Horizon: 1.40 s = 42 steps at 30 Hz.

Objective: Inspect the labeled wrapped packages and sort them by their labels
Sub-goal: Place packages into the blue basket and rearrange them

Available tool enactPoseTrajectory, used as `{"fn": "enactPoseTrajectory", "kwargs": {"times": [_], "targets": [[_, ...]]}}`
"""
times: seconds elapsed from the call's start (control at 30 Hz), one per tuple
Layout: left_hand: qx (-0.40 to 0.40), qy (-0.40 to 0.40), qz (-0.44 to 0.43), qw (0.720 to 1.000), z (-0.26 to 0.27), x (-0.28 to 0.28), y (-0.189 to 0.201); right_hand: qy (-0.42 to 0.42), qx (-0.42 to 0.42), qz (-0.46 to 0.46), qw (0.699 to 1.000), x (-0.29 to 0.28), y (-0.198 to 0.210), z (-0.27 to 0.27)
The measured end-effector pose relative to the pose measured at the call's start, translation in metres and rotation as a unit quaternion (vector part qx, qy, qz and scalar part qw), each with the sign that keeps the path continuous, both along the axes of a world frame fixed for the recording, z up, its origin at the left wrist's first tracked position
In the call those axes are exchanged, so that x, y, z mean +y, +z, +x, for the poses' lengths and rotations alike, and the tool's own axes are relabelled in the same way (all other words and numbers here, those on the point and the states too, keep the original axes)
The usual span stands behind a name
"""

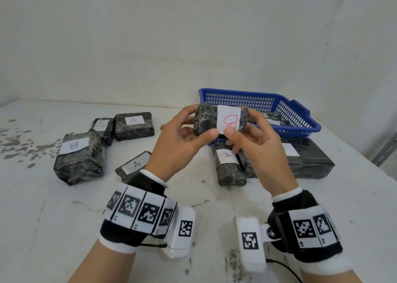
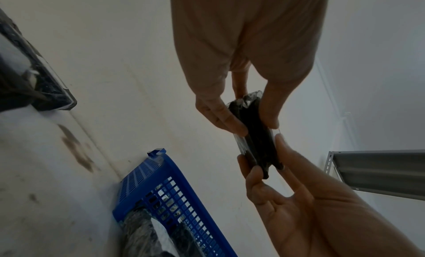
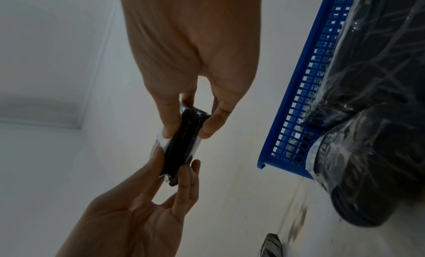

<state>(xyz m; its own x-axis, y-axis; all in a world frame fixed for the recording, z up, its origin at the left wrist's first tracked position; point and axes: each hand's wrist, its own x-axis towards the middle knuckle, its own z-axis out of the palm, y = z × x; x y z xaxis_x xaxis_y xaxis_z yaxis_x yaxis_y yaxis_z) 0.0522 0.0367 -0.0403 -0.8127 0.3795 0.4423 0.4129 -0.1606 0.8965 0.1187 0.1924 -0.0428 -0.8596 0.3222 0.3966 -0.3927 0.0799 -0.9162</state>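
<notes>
I hold a small black plastic-wrapped package (image 1: 206, 119) in the air over the middle of the table. Its white label with a red B faces me, upside down. My left hand (image 1: 203, 121) pinches its left end between thumb and fingers. My right hand (image 1: 239, 122) pinches the right end, thumb on the label's lower edge. The left wrist view shows the package (image 2: 260, 144) edge-on between the left hand (image 2: 255, 128) and the right hand's fingertips (image 2: 282, 144). From the right wrist the package (image 3: 181, 148) is also edge-on, with the right hand (image 3: 186, 133) at its top.
On the left of the white stained table (image 1: 64, 218) lie a big B package (image 1: 79, 155), two A packages (image 1: 134, 125) (image 1: 133, 166) and another small one (image 1: 103, 127). Under my hands lies an A package (image 1: 228, 164), beside a long black package (image 1: 309, 160). A blue basket (image 1: 300, 115) behind holds wrapped packages.
</notes>
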Motion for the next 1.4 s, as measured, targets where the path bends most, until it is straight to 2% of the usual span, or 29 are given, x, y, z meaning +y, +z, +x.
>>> {"fn": "enactPoseTrajectory", "kwargs": {"times": [0.4, 0.6, 1.1, 1.4], "targets": [[0.013, 0.011, -0.02, 1.0, 0.002, 0.002, 0.0, -0.021, 0.005, -0.019, 1.0, 0.001, 0.001, -0.001], [0.028, -0.008, 0.016, 0.999, 0.005, 0.003, 0.002, -0.027, 0.008, -0.042, 0.999, -0.002, 0.001, -0.002], [0.005, 0.005, 0.074, 0.997, 0.008, 0.005, 0.006, 0.002, 0.037, -0.033, 0.999, -0.005, 0.005, -0.001], [-0.016, -0.004, 0.066, 0.998, 0.01, 0.002, 0.008, 0.04, 0.044, -0.06, 0.996, -0.005, 0.006, 0.001]]}}
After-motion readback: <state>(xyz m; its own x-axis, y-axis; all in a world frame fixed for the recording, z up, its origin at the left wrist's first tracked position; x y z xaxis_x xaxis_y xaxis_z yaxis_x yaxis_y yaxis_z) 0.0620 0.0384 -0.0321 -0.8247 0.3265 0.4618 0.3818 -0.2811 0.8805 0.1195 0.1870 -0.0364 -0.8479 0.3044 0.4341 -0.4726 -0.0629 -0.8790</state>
